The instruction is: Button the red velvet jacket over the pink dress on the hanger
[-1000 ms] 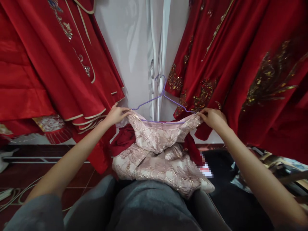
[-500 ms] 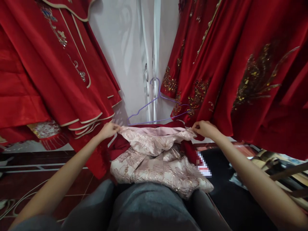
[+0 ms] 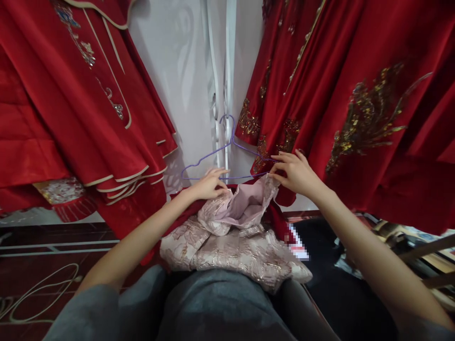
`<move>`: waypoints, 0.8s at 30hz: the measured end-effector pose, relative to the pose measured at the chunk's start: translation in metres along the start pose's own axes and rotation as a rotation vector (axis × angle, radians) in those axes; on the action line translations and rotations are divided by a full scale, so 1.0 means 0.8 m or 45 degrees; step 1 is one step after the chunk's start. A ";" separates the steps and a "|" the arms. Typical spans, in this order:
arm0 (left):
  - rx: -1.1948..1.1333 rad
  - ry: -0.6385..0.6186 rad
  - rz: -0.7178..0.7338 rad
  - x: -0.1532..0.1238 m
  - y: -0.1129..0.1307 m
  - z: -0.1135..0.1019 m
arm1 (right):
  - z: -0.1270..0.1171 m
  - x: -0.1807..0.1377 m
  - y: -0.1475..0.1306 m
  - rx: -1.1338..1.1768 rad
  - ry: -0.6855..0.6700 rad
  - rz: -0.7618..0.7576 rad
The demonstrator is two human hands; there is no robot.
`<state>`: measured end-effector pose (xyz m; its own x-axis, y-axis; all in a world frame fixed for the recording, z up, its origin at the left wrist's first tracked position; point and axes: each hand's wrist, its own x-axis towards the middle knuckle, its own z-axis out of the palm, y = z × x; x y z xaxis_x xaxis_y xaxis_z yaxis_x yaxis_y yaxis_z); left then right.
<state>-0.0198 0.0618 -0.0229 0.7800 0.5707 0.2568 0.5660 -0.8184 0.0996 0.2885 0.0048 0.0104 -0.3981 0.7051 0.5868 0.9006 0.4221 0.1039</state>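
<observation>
A pale pink brocade skirt (image 3: 234, 253) with a shiny woven pattern lies bunched across my lap. Its top edge is lifted, showing the plain pink lining (image 3: 245, 203). My left hand (image 3: 210, 184) pinches the left part of that edge, fingers stretched forward over the cloth. At the right end of the edge, my right hand (image 3: 293, 171) grips the fabric between thumb and finger, other fingers spread. A thin purple hanger (image 3: 209, 155) stands just behind the skirt; my right fingertips overlap its right end. Dark red cloth (image 3: 279, 220) shows beneath the brocade.
Red embroidered garments hang on the left (image 3: 88, 123) and right (image 3: 341, 104). Between them is a white panel (image 3: 170, 61). A white cable (image 3: 46, 279) lies on the dark red floor at left. A black surface (image 3: 330, 279) is beside me on the right.
My left hand has moved right and inward along the skirt's top edge, and my right hand slightly left and up. The edge, stretched straight before, now sags open between them.
</observation>
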 end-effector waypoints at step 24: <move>-0.170 0.047 0.039 -0.053 0.025 0.015 | 0.011 -0.022 0.068 -0.106 0.102 0.241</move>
<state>-0.0385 0.0223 -0.0436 0.7848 0.5441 0.2967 0.4993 -0.8387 0.2174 0.3432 0.0205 -0.0012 -0.2084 0.7186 0.6635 0.9706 0.2353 0.0500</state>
